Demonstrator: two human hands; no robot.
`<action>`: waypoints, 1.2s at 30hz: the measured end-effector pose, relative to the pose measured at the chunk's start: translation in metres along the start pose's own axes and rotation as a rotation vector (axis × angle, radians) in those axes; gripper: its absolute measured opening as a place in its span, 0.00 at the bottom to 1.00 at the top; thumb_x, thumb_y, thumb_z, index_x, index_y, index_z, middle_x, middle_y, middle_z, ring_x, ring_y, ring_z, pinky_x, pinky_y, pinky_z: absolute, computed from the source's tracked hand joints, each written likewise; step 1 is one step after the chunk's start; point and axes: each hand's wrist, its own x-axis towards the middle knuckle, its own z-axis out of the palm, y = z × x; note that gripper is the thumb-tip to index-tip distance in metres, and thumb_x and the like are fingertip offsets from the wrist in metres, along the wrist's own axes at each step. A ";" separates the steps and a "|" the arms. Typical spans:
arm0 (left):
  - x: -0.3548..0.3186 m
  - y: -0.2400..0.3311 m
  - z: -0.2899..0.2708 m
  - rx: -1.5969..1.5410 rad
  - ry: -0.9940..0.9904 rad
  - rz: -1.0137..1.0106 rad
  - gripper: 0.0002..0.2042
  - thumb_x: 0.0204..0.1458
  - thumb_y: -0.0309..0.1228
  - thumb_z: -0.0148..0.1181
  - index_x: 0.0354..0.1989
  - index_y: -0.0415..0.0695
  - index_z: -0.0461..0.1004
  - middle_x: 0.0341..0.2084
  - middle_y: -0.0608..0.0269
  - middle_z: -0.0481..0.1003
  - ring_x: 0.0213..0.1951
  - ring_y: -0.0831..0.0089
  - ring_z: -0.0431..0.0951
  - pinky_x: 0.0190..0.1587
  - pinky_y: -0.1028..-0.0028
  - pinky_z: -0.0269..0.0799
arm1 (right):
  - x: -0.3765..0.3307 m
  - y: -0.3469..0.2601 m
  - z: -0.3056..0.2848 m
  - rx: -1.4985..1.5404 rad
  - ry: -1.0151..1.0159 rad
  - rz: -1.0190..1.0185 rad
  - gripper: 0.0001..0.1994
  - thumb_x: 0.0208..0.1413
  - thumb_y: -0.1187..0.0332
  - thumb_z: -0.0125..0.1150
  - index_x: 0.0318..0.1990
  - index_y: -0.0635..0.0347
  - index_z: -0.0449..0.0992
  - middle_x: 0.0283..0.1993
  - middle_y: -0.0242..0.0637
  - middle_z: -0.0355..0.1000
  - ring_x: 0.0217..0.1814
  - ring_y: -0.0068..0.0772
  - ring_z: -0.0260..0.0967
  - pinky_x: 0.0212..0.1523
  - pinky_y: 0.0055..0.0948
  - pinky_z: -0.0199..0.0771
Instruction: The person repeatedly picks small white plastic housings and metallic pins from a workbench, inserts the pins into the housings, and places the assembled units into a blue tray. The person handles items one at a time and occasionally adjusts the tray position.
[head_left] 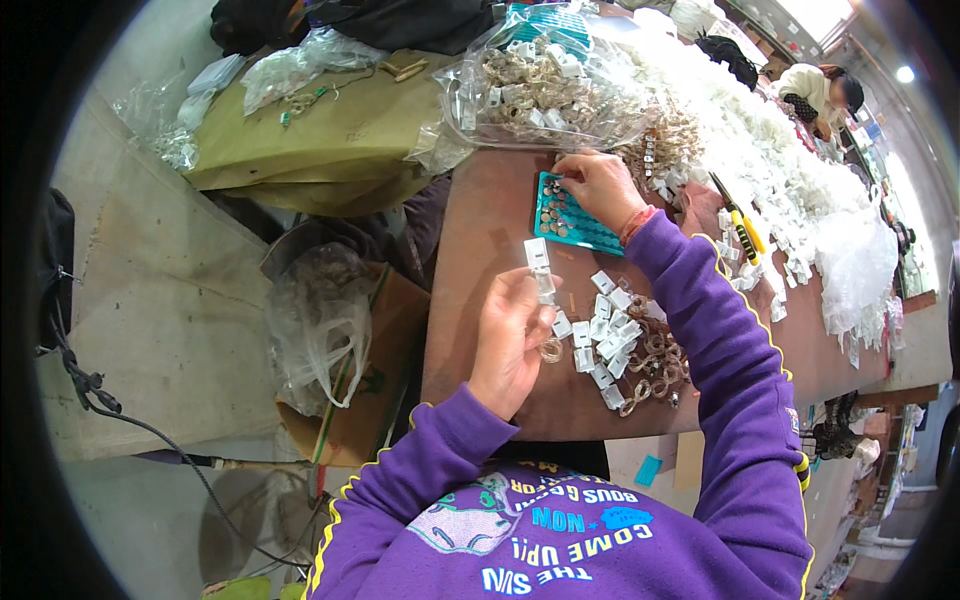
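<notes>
My left hand (508,338) is closed around a small white plastic case (538,257), held upright with its lid flipped up. A thin coiled wire (551,349) hangs below that hand. Over the far edge of a teal compartment tray (598,236), my right hand (600,188) has its fingertips pinched together; whatever is between them is hidden. Small round metallic discs (550,215) lie in the left part of the tray. On the table right of my left hand rests a pile of white cases (608,335) with coiled clear wires (655,365).
A clear bag (550,100) of wired cases stands behind the tray. Yellow-and-black pliers (742,228) lie at the right, beside a big heap of white parts (790,170). Left of the table is a cardboard box (385,350) with a plastic bag. Another person (815,95) sits far right.
</notes>
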 end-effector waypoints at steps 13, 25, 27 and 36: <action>0.000 0.003 0.000 0.039 0.003 -0.020 0.09 0.63 0.35 0.54 0.47 0.47 0.68 0.39 0.62 0.74 0.23 0.87 0.64 0.20 0.87 0.60 | 0.008 0.007 -0.013 -0.025 -0.232 0.039 0.10 0.42 0.73 0.69 0.35 0.64 0.79 0.29 0.42 0.77 0.33 0.34 0.78 0.37 0.30 0.76; 0.003 0.000 -0.007 0.039 -0.069 0.005 0.10 0.61 0.33 0.57 0.48 0.46 0.68 0.42 0.58 0.76 0.38 0.76 0.76 0.28 0.83 0.66 | -0.026 -0.031 -0.038 0.254 -0.037 0.096 0.06 0.43 0.72 0.68 0.31 0.60 0.81 0.26 0.38 0.75 0.28 0.30 0.74 0.34 0.28 0.74; 0.003 -0.001 -0.007 0.065 -0.075 0.005 0.10 0.60 0.33 0.57 0.47 0.46 0.68 0.42 0.58 0.76 0.38 0.75 0.76 0.29 0.81 0.67 | -0.052 -0.052 -0.053 0.493 -0.023 -0.003 0.05 0.43 0.74 0.68 0.31 0.62 0.80 0.28 0.37 0.75 0.28 0.27 0.73 0.33 0.26 0.73; 0.001 -0.005 -0.005 0.156 -0.117 0.056 0.09 0.60 0.32 0.58 0.46 0.47 0.69 0.40 0.66 0.74 0.38 0.75 0.77 0.30 0.80 0.68 | -0.098 -0.108 -0.047 0.271 0.115 -0.135 0.06 0.48 0.79 0.64 0.34 0.63 0.79 0.30 0.37 0.73 0.28 0.31 0.74 0.29 0.26 0.75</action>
